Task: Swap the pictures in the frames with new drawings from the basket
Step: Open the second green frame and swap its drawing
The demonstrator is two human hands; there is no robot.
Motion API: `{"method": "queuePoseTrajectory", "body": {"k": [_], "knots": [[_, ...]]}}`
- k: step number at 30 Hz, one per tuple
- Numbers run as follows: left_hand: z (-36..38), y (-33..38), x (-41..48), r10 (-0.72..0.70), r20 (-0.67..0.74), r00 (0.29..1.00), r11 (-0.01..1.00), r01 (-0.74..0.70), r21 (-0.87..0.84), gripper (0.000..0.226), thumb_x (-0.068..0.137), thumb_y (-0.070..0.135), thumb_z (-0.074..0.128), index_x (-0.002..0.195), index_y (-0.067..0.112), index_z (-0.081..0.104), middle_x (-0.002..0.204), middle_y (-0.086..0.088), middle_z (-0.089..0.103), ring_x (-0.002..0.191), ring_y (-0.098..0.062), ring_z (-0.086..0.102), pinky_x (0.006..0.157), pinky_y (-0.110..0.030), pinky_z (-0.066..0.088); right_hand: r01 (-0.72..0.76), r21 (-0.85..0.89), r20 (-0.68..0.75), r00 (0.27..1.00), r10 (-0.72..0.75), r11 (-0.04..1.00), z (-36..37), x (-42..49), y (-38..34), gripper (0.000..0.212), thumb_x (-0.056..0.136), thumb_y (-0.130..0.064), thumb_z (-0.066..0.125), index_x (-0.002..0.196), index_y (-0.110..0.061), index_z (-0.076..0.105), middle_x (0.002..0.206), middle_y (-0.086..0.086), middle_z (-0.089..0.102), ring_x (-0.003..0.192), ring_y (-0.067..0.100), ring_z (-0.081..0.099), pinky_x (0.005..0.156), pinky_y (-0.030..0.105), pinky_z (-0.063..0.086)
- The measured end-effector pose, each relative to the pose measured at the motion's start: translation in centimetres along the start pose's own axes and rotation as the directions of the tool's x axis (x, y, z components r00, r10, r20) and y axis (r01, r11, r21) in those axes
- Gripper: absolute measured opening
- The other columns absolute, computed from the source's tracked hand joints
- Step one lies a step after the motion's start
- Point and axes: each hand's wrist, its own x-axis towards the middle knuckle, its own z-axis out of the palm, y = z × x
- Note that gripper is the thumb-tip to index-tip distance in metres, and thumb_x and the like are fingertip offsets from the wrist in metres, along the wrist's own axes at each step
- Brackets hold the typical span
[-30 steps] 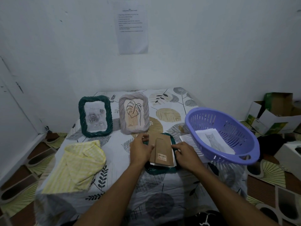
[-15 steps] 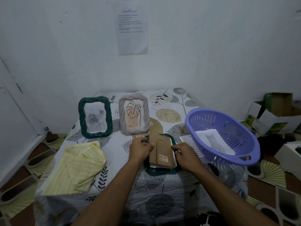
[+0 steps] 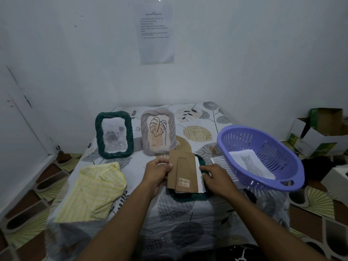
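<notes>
A dark green frame (image 3: 203, 194) lies face down on the table in front of me. Its brown backing board (image 3: 185, 172) with a barcode sticker is tilted up from it, with a white sheet edge (image 3: 200, 174) showing on its right. My left hand (image 3: 157, 171) grips the board's left edge. My right hand (image 3: 216, 176) rests on the frame's right side, fingers at the white sheet. Two frames stand at the back: a green one with a rose drawing (image 3: 114, 134) and a grey one with a leaf drawing (image 3: 158, 133). The purple basket (image 3: 263, 183) at right holds a cat drawing (image 3: 248, 162).
A yellow checked cloth (image 3: 94, 191) lies on the table's left. Another sheet of paper (image 3: 216, 160) lies partly under the basket. Cardboard boxes (image 3: 320, 134) sit on the floor at far right. The wall behind carries a printed notice (image 3: 155, 32).
The backing board has tipped up a little from the face-down frame and the white sheet shows more at its right edge. Both hands stay at its sides.
</notes>
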Motion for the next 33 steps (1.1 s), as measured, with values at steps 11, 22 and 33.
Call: {"method": "queuePoseTrajectory", "body": {"k": [11,22,33], "knots": [[-7.2,0.0,-0.1,0.027,-0.13,0.991,0.999,-0.024,0.023,0.009,0.088,-0.001,0.062,0.086,0.008,0.062,0.073,-0.014,0.065,0.053,-0.021,0.053,0.042,-0.023,0.044,-0.001,-0.078,-0.026,1.0,-0.001,0.997,0.8,-0.4,-0.4,0.035,0.09,-0.034,0.063,0.123,-0.026,0.064,0.118,0.006,0.053,0.107,0.024,0.057,0.085,0.027,0.041],[-9.5,-1.6,0.3,0.195,-0.262,0.945,0.855,-0.033,0.518,0.03,0.081,0.016,0.072,0.11,0.009,0.067,0.094,-0.006,0.071,0.09,-0.022,0.067,0.091,-0.04,0.053,-0.016,-0.108,-0.016,1.0,0.014,0.994,0.8,-0.3,-0.6,0.034,0.09,-0.034,0.062,0.123,-0.028,0.064,0.117,0.005,0.052,0.106,0.024,0.056,0.082,0.029,0.042],[-7.9,-3.2,-0.4,0.333,0.25,0.909,0.285,-0.349,0.892,0.064,0.081,0.059,0.039,0.135,0.027,0.051,0.149,-0.002,0.041,0.134,-0.024,0.036,0.108,-0.04,0.033,-0.022,-0.122,-0.034,0.999,0.018,0.992,1.2,-0.4,-1.2,0.033,0.091,-0.037,0.058,0.124,-0.031,0.062,0.117,0.002,0.051,0.104,0.023,0.057,0.08,0.029,0.042]]}}
